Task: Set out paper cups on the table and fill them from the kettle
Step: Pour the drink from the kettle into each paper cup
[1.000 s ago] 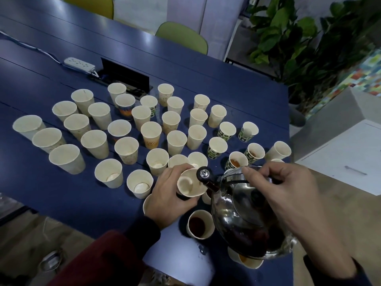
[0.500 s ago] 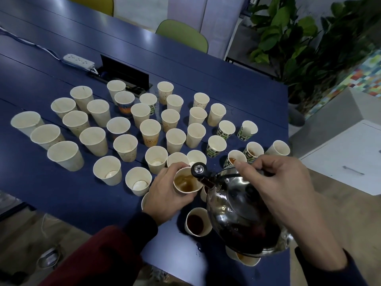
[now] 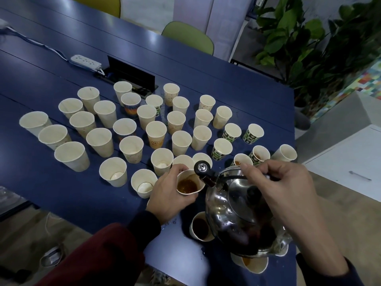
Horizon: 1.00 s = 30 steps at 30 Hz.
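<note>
The white paper cup point(image 3: 190, 176) now holds more amber tea than a moment ago; the left grip point(image 3: 169, 195) wraps it at the blue counter point(image 3: 61, 193) near edge. The right grip point(image 3: 284, 186) clasps the shiny steel kettle point(image 3: 237, 215) by its handle, spout at the rim. Prints on the patterned cups point(image 3: 221, 150) are unreadable.

A big dark blue table point(image 3: 206, 65) shines a little under soft light. Far past the grip, across the table, a green chair point(image 3: 189, 38) and a yellowish chair point(image 3: 99, 3) stand by a pale wall point(image 3: 191, 11). Up and right of the grip grow big leafy plants point(image 3: 299, 38). Right of the grip is a white cabinet point(image 3: 350, 157). Low and left of the grip, the floor point(image 3: 24, 230) is brown.
</note>
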{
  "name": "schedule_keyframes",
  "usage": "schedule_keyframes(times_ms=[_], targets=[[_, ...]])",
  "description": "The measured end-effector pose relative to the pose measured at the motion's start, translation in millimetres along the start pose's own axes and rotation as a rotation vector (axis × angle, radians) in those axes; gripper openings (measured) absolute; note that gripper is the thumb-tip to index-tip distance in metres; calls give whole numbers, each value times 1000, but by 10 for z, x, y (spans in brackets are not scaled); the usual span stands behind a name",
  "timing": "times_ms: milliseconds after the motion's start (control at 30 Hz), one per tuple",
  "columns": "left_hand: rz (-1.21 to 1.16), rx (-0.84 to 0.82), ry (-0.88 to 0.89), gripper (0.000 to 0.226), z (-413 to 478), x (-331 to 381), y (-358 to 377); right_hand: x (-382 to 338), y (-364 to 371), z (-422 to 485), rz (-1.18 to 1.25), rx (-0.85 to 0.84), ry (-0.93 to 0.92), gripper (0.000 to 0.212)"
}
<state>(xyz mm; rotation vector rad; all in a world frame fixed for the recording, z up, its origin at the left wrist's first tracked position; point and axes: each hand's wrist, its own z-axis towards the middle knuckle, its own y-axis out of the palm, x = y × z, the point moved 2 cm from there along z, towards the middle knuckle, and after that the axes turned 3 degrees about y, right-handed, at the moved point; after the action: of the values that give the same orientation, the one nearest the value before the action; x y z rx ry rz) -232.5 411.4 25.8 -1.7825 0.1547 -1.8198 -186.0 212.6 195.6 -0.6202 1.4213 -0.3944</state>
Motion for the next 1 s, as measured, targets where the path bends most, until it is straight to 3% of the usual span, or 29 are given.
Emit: schedule_keyframes(times_ms=[300,433,567,733,833,933,1000], targets=[[349,-230,-61,59,4,-83,155,30,-16,85,61,51,45,43],[584,-171,0,58,-4,-123,222,36,-40,128,64,63,50,45],[675,-138,31,62,-42,-175,266,48,-67,164,41,93,40,45],[631,-127,12,58,-22,-262,283,46,-54,180,41,95,53,46],[618,-128,26,69,-34,-292,273,49,-30,189,50,84,60,47],[615,-15,55,74,-13,-262,211,58,-10,202,51,82,62,46],[570,104,87,64,58,-231,155,57,8,214,58,84,64,46]])
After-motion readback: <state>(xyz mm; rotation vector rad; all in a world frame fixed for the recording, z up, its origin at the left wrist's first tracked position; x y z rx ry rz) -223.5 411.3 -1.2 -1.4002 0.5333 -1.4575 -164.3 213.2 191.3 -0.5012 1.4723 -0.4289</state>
